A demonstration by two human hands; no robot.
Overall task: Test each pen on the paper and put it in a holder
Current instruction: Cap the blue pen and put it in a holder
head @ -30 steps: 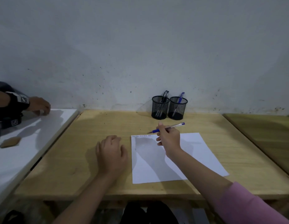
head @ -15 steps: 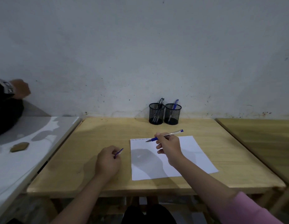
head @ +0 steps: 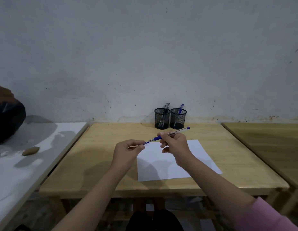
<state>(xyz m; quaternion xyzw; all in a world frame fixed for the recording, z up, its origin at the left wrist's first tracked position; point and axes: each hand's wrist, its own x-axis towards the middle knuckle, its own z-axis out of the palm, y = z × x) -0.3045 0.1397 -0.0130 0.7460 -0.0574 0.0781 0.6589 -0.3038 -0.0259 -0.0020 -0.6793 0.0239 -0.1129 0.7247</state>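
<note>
My right hand (head: 176, 147) grips a blue pen (head: 178, 130) above the far edge of the white paper (head: 170, 165), its tip pointing left. The fingertips of my left hand (head: 126, 152) pinch the small blue pen cap (head: 145, 143), which meets the pen's tip. Faint ink marks run along the paper's far left edge. Two black mesh holders stand against the wall: the left holder (head: 162, 119) has dark pens in it, and the right holder (head: 178, 119) has one blue pen.
The paper lies on a wooden table (head: 103, 155). A white table (head: 28, 172) to the left carries a small brown object (head: 31, 150) and a black bag (head: 8, 120). Another wooden table (head: 269, 147) stands to the right.
My left hand has risen off the table with the cap and moved right to the pen's tip. My right hand has lifted the pen off the paper.
</note>
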